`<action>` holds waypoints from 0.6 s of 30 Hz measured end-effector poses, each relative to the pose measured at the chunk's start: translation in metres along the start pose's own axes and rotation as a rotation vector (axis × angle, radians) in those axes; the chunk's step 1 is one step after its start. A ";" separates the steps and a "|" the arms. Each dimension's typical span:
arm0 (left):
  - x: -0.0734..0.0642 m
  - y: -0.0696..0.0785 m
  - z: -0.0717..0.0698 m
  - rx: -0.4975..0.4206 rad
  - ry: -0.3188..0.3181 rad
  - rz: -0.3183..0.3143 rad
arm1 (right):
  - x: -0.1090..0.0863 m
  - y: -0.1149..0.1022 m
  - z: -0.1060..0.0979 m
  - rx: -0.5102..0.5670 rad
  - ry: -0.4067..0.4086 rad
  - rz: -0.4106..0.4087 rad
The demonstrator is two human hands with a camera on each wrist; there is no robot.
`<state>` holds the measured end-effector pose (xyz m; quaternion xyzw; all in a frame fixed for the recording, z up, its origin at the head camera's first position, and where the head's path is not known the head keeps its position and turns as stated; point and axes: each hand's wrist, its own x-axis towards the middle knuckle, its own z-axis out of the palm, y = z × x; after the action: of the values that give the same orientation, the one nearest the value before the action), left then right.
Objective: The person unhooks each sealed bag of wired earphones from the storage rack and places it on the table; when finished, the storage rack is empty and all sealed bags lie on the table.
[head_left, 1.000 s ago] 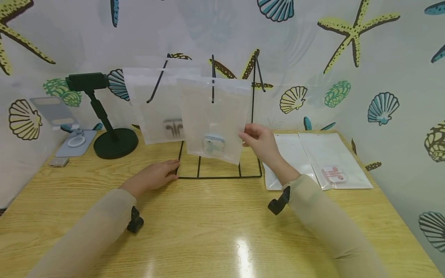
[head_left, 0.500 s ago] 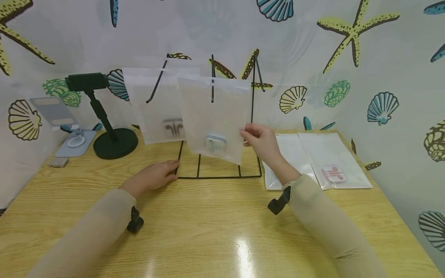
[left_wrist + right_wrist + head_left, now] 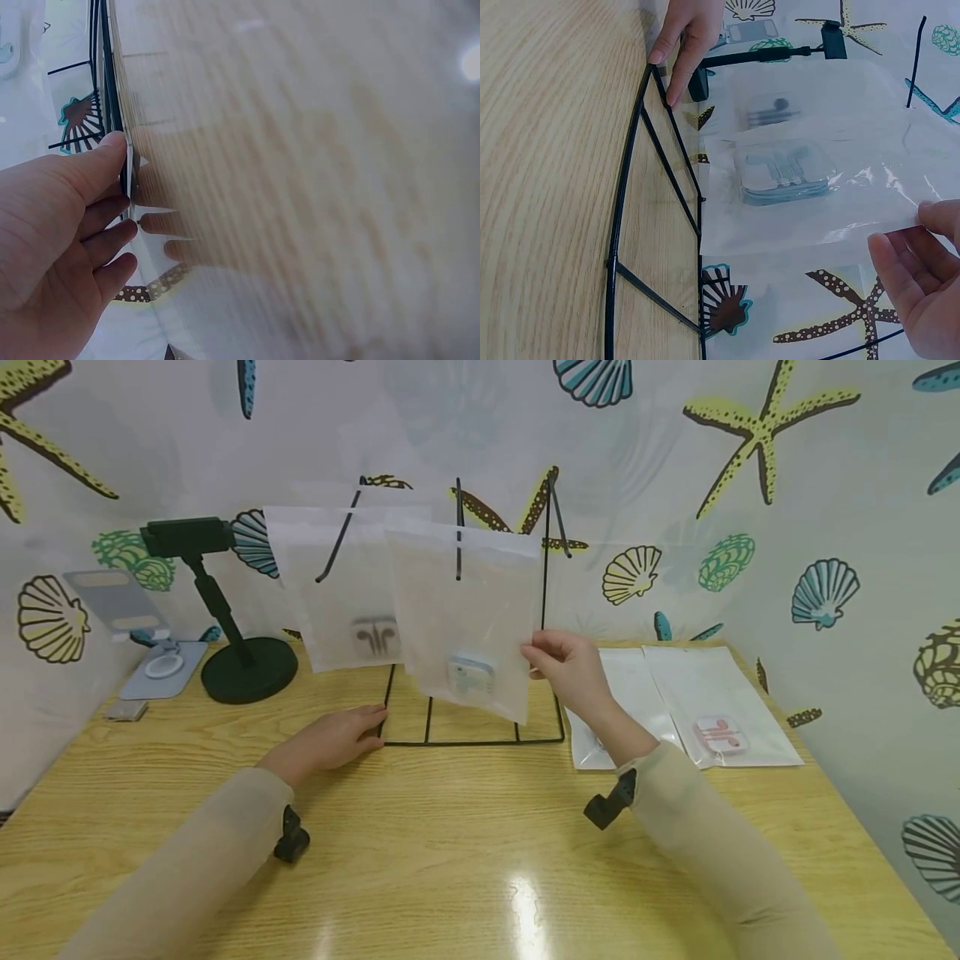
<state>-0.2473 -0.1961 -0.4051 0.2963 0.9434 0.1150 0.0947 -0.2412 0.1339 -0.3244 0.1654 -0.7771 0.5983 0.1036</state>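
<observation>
In the head view a black wire display rack (image 3: 474, 743) stands on the table, with three hooks at its top. My left hand (image 3: 333, 743) holds the left front corner of its base, thumb and fingertips at the wire. On the middle hook hangs a translucent plastic bag (image 3: 465, 602) containing wired earphones in a clear case (image 3: 471, 675). My right hand (image 3: 570, 672) pinches that bag's right edge between thumb and fingers; the right wrist view shows the earphone case (image 3: 784, 176) low in the bag. Another bag (image 3: 322, 610) with dark earphones (image 3: 375, 635) hangs on the left hook.
Two more bags lie at the right: one with pink earphones (image 3: 722, 735) and a partly covered bag (image 3: 626, 681) beside it. At the left stand a dark green phone stand (image 3: 250, 668), a grey folding stand (image 3: 161, 672) and a small grey block (image 3: 127, 710). A shell-patterned sheet is behind.
My right hand has shifted slightly right and down, drawing the lower part of the middle bag with it and turning the bag a little. The left hand has stayed at the rack corner.
</observation>
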 end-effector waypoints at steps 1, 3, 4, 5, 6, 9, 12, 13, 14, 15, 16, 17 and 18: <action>0.000 0.000 0.000 0.000 -0.001 0.000 | -0.001 0.000 0.000 0.001 -0.001 -0.003; 0.000 0.000 0.000 -0.003 -0.002 0.000 | -0.002 0.000 -0.001 0.003 -0.004 -0.011; 0.000 0.000 0.001 -0.003 -0.003 0.001 | -0.003 0.000 -0.001 0.002 -0.005 -0.015; 0.000 0.000 0.001 -0.005 -0.004 0.000 | -0.004 -0.001 -0.002 0.001 -0.006 -0.020; 0.000 0.000 0.001 -0.005 -0.005 -0.001 | -0.005 -0.001 -0.003 -0.002 -0.008 -0.024; 0.000 0.001 0.000 -0.006 -0.009 -0.005 | -0.008 -0.003 -0.005 -0.005 -0.016 -0.028; 0.000 0.001 0.000 -0.001 -0.012 -0.008 | -0.012 -0.006 -0.007 -0.006 -0.020 -0.019; 0.000 0.001 0.000 -0.002 -0.011 -0.007 | -0.013 -0.006 -0.007 -0.006 -0.021 -0.019; 0.000 0.001 0.000 0.000 -0.009 -0.002 | -0.014 -0.008 -0.008 -0.008 -0.022 -0.022; 0.000 0.001 -0.001 -0.001 -0.008 0.001 | -0.015 -0.008 -0.009 -0.008 -0.025 -0.025; 0.000 0.001 -0.001 -0.002 -0.009 0.001 | -0.016 -0.009 -0.010 -0.010 -0.029 -0.031; 0.000 0.002 -0.001 -0.005 -0.009 0.003 | -0.017 -0.009 -0.010 -0.011 -0.034 -0.038; 0.000 0.002 -0.001 -0.006 -0.009 0.004 | -0.018 -0.010 -0.011 -0.016 -0.040 -0.045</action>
<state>-0.2468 -0.1948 -0.4033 0.2984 0.9420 0.1165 0.0996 -0.2215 0.1449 -0.3193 0.1942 -0.7797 0.5863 0.1028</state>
